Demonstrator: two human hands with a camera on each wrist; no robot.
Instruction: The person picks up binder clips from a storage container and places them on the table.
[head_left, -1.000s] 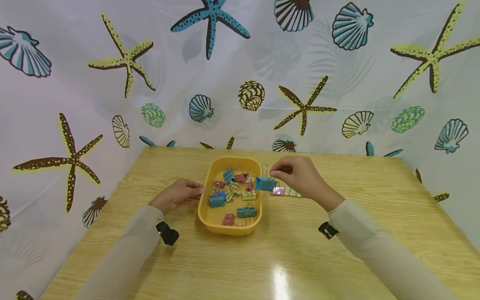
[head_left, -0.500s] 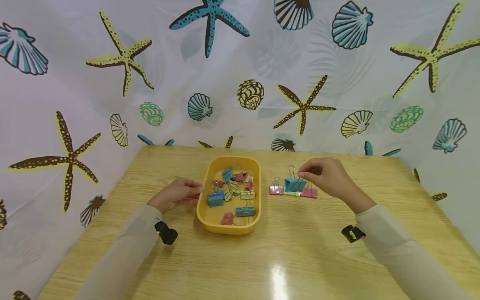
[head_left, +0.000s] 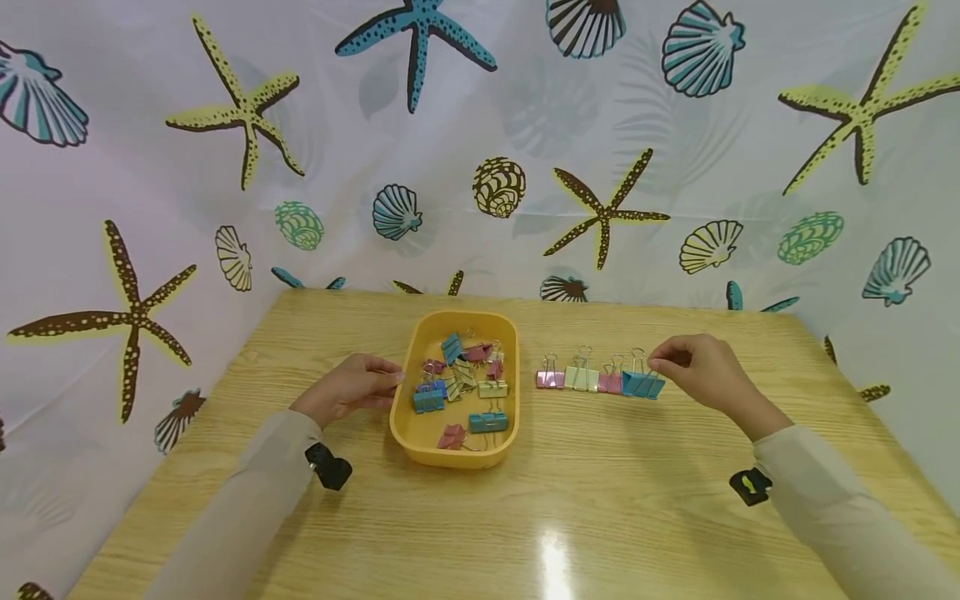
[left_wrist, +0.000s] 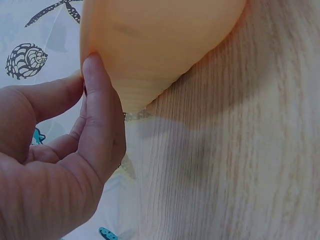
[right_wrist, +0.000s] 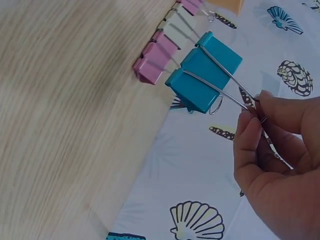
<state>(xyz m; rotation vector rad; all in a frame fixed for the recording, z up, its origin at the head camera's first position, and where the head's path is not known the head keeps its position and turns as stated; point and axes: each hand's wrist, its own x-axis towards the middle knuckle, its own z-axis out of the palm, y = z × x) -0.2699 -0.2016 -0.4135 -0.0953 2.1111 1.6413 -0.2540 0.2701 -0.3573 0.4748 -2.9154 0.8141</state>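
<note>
My right hand point(head_left: 701, 367) pinches a wire handle of a blue binder clip point(head_left: 642, 385) between thumb and fingers. In the right wrist view the blue clip point(right_wrist: 207, 70) hangs off the fingertips by that handle, close to a row of clips. The row holds a pink clip point(head_left: 551, 379), a pale yellow clip point(head_left: 582, 378) and another pink clip point(head_left: 610, 382), side by side with handles up. My left hand point(head_left: 352, 390) grips the left rim of a yellow plastic bin point(head_left: 456, 457), thumb and fingers on its wall point(left_wrist: 150, 50).
Inside the bin lie several mixed clips, among them a teal clip point(head_left: 488, 422), a red clip point(head_left: 452, 437) and a blue clip point(head_left: 429, 401). Everything stands on a wood-grain table point(head_left: 600, 500). A cloth printed with starfish and shells point(head_left: 450, 242) rises behind the table.
My right hand has carried the blue binder clip rightward from beside the bin, past the row, to its right end. The left hand keeps its grip on the bin.
</note>
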